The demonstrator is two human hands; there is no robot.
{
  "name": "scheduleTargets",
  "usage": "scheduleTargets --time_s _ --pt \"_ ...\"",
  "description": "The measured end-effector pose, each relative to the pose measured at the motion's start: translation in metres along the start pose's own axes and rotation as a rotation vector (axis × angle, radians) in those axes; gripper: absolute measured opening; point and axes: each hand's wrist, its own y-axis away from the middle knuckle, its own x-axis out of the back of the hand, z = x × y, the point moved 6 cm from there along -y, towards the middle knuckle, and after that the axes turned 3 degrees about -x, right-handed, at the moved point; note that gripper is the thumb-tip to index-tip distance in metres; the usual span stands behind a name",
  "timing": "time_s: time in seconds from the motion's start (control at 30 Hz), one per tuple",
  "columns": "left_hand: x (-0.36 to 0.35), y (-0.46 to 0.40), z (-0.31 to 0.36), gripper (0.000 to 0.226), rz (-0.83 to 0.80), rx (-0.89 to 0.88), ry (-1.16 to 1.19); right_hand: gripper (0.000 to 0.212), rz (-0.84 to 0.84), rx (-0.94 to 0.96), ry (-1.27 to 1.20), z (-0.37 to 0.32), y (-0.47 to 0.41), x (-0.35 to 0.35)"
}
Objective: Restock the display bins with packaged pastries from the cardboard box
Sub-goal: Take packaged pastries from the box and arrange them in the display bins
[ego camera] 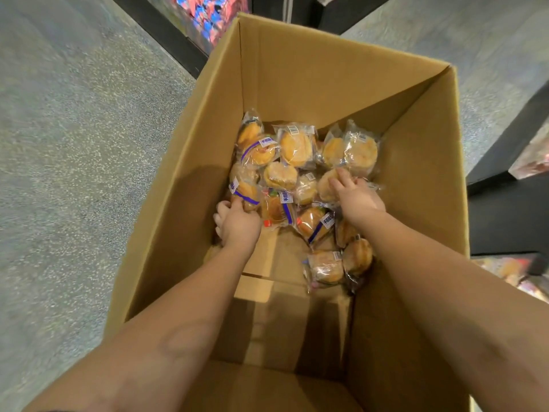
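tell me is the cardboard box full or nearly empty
Nearly empty. The cardboard box holds only a loose single layer of packaged pastries at its far end, with bare bottom showing nearer the person and tall inner walls exposed.

The tall brown cardboard box (297,84) stands open at the top, so entry is from above only; its four high walls close off every side. Both forearms reach down through the opening and take up much of the lower half of the frame. A heap of clear-wrapped round golden pastries (297,173) covers the far half of the box bottom, from wall to wall, and runs down along the right wall at centre right. The bare brown box bottom (276,263) shows at centre frame, between the two arms, free of packets. The left hand (237,224) lies close against the left wall, the right hand (356,197) on the heap. Outside the box, speckled grey floor (74,144) lies open at left.
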Motion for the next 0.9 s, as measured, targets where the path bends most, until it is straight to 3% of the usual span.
scheduleTargets --time_s 0.07,0.13,0.3,0.37,0.53,0.7,0.9 --pt "0.001 -0.005 -0.006 0.029 0.040 0.075 0.148 0.084 0.032 0.012 -0.002 0.002 -0.004 -0.002" --pt "-0.001 -0.008 -0.009 0.035 0.049 0.188 0.267 0.071 0.083 0.030 0.002 0.002 -0.009 -0.005" --pt "-0.023 -0.005 -0.024 0.093 0.022 0.578 0.688 0.050 0.138 0.017 -0.045 0.001 -0.010 -0.010" --pt "-0.044 -0.024 -0.046 0.102 0.033 0.637 0.788 0.047 0.140 0.009 -0.053 0.000 -0.009 -0.011" --pt "-0.031 -0.011 -0.017 0.040 -0.138 0.618 0.988 0.041 0.111 -0.028 -0.108 0.001 -0.007 -0.012" --pt "-0.027 -0.010 -0.008 0.040 -0.260 0.617 1.129 0.041 0.113 -0.085 -0.254 -0.001 0.002 -0.002" --pt "-0.019 0.013 0.001 0.035 -0.287 0.563 1.213 0.026 0.121 -0.124 -0.381 -0.006 0.026 0.011"
